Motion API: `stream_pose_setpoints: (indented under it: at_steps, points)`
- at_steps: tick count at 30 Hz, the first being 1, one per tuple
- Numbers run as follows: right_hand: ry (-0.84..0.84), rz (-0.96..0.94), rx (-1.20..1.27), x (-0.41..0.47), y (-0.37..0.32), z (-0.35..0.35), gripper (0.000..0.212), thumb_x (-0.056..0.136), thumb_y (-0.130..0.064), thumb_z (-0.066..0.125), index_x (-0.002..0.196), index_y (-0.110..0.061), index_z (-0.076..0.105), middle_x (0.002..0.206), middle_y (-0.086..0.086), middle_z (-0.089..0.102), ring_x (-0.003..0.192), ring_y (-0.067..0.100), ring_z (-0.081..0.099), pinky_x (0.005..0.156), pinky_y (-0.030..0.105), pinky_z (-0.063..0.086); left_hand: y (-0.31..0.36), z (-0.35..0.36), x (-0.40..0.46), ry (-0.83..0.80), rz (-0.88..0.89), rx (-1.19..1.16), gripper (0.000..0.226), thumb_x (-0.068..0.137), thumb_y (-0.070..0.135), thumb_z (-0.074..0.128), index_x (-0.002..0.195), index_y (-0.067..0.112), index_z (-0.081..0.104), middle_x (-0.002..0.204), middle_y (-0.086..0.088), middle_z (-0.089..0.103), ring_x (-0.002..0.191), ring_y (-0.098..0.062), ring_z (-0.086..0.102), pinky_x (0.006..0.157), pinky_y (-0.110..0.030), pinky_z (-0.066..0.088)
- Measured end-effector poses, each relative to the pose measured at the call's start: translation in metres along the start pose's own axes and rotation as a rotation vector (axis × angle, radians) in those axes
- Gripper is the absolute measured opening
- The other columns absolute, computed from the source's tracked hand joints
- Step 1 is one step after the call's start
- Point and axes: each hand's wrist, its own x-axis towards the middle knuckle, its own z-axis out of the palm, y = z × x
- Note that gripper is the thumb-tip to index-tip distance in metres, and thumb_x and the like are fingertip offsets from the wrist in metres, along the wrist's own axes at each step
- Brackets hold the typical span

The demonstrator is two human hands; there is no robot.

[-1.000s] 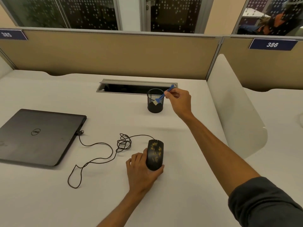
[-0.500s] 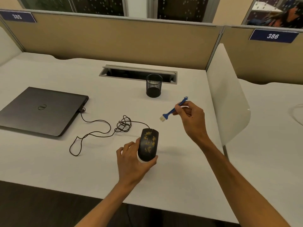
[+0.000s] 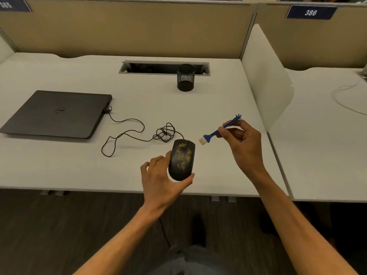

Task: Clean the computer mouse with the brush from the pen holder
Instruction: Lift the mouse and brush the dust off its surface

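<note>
A black computer mouse [image 3: 182,158] speckled with yellow-brown dirt lies near the desk's front edge. My left hand [image 3: 161,181] cups its rear and left side. My right hand [image 3: 243,144] pinches the handle of a small blue brush [image 3: 213,133] with pale bristles. The bristles point down-left and hover just right of the mouse's front, a short gap away. The black mesh pen holder [image 3: 185,77] stands at the back of the desk, with nothing showing above its rim.
A shut dark laptop [image 3: 56,114] lies at the left, with the mouse's tangled cable [image 3: 137,133] running to it. A cable slot [image 3: 164,68] sits behind the pen holder. A white divider panel [image 3: 266,80] bounds the desk on the right.
My right hand has drawn the brush out of the pen holder and brought it down near the mouse. My left hand has stayed on the mouse. The view has tipped downward.
</note>
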Motion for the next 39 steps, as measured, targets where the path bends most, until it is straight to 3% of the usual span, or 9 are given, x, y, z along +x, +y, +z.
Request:
stream_pose_setpoints:
  at_steps: [4,14,24,27,33,39]
  points:
    - [0.022,0.006,-0.026,-0.043,-0.012,0.003,0.022,0.089,-0.018,0.07,0.108,-0.009,0.064,0.096,0.0,0.074,0.085,0.01,0.075,0.079,0.012,0.054,-0.004,-0.02,-0.027,-0.023,0.053,-0.018,0.075,0.065,0.068,0.065,0.121,0.018,0.058,0.106,0.003,0.066,0.103,-0.015,0.055,0.092,-0.039,0.036]
    - [0.056,0.048,-0.062,-0.113,-0.024,0.006,0.026,0.084,-0.024,0.075,0.106,-0.021,0.061,0.095,-0.006,0.074,0.083,0.002,0.073,0.075,0.007,0.051,-0.003,-0.051,-0.073,-0.101,0.107,0.012,0.076,0.066,0.07,0.065,0.119,0.016,0.06,0.102,0.004,0.066,0.097,-0.013,0.056,0.086,-0.03,0.034]
    - [0.077,0.017,-0.073,-0.146,-0.031,-0.001,0.036,0.078,-0.039,0.071,0.108,-0.024,0.058,0.093,-0.011,0.074,0.083,0.0,0.072,0.075,0.011,0.054,0.008,-0.059,-0.093,-0.096,0.157,0.043,0.076,0.067,0.069,0.064,0.118,0.012,0.061,0.103,0.002,0.068,0.097,-0.014,0.057,0.085,-0.035,0.037]
    - [0.077,-0.005,-0.064,-0.156,-0.032,-0.007,0.039,0.079,-0.037,0.071,0.111,-0.02,0.058,0.095,-0.007,0.075,0.085,0.002,0.073,0.07,0.011,0.054,0.009,-0.062,-0.103,-0.107,0.175,0.071,0.077,0.067,0.068,0.065,0.119,0.011,0.06,0.104,0.0,0.067,0.097,-0.016,0.058,0.086,-0.037,0.038]
    - [-0.024,0.026,0.006,-0.172,-0.026,-0.012,0.038,0.079,-0.035,0.071,0.11,-0.018,0.058,0.086,-0.004,0.077,0.081,0.007,0.075,0.073,0.024,0.06,0.017,-0.064,-0.117,-0.137,0.197,0.085,0.079,0.069,0.068,0.064,0.122,0.009,0.06,0.102,-0.001,0.068,0.096,-0.016,0.059,0.086,-0.035,0.036]
    - [0.083,0.014,-0.133,-0.176,-0.01,-0.028,0.029,0.083,-0.023,0.074,0.108,-0.022,0.058,0.078,-0.011,0.074,0.075,0.003,0.073,0.072,0.021,0.059,0.02,-0.067,-0.122,-0.154,0.2,0.071,0.078,0.068,0.067,0.066,0.121,0.01,0.06,0.102,0.001,0.068,0.097,-0.016,0.059,0.087,-0.037,0.037]
